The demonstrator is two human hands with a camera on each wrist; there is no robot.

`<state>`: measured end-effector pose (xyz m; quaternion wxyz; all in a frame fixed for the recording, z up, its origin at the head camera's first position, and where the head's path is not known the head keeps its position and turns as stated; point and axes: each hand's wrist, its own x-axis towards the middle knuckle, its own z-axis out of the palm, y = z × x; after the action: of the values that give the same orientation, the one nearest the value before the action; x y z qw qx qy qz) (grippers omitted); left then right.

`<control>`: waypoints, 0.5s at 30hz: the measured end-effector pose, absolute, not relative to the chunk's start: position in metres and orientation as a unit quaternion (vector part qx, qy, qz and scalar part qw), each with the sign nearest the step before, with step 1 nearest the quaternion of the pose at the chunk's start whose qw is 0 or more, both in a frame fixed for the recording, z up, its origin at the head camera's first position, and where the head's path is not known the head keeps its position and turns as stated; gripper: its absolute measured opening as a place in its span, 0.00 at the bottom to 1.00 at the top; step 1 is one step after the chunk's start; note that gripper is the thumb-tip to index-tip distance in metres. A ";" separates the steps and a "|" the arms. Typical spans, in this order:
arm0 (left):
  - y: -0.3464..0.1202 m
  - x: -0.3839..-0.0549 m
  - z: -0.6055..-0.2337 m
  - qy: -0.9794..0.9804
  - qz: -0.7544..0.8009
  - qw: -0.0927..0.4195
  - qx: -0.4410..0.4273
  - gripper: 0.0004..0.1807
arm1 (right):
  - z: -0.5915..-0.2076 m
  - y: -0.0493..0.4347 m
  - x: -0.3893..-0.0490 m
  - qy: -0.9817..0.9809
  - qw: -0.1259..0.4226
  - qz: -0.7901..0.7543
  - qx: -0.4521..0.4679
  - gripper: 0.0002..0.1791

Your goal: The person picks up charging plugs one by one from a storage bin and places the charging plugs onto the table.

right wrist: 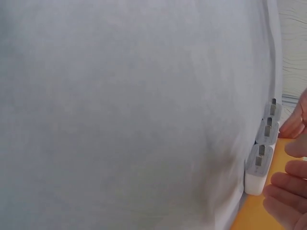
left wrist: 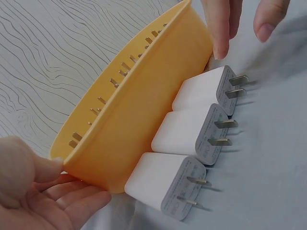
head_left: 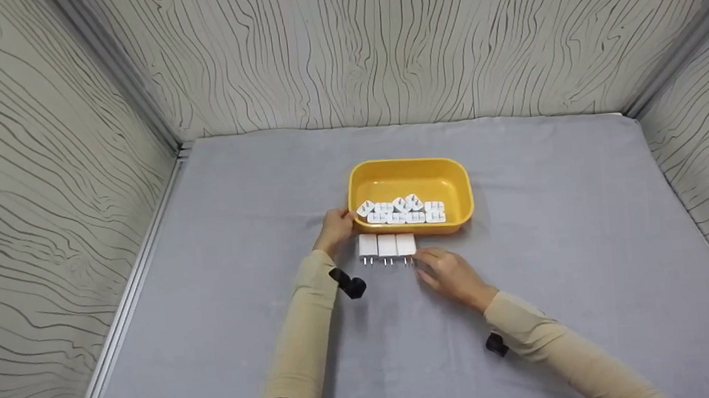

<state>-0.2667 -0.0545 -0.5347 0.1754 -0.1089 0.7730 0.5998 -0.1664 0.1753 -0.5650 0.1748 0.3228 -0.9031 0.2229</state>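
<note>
A yellow plastic tub (head_left: 412, 166) holds several white plug-in chargers (head_left: 396, 218), their metal prongs pointing up. My left hand (head_left: 335, 228) grips the tub's near left corner, thumb at the rim and fingers against the outer wall, as the left wrist view shows. Three more white chargers (head_left: 387, 246) lie side by side along the tub's front wall, prongs toward me. Beside the rightmost charger (left wrist: 204, 91) is my right hand (head_left: 452, 275), its fingers extended and holding nothing. In the right wrist view only part of the right hand (right wrist: 290, 191) shows.
A grey cloth (head_left: 253, 194) covers the table. Wood-patterned panels (head_left: 342, 48) stand at the back and both sides, with a metal rail (head_left: 139, 273) along the left edge. Small black wrist cameras (head_left: 355, 287) sit on both sleeves.
</note>
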 end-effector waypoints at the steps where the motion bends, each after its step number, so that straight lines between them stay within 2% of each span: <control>1: -0.055 -0.267 -0.535 0.774 0.598 0.175 -0.109 0.22 | -0.564 0.176 -0.166 -0.905 0.171 0.224 0.319 0.17; 8: -0.055 -0.266 -0.533 0.775 0.596 0.179 -0.112 0.22 | -0.558 0.180 -0.164 -0.915 0.146 0.236 0.293 0.15; 15: -0.055 -0.267 -0.534 0.770 0.602 0.180 -0.111 0.22 | -0.552 0.184 -0.165 -0.919 0.151 0.246 0.270 0.14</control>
<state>-0.2670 -0.0550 -0.5344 0.1796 -0.1113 0.7699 0.6021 -0.1649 0.1839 -0.5519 0.1509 0.2697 -0.9186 0.2463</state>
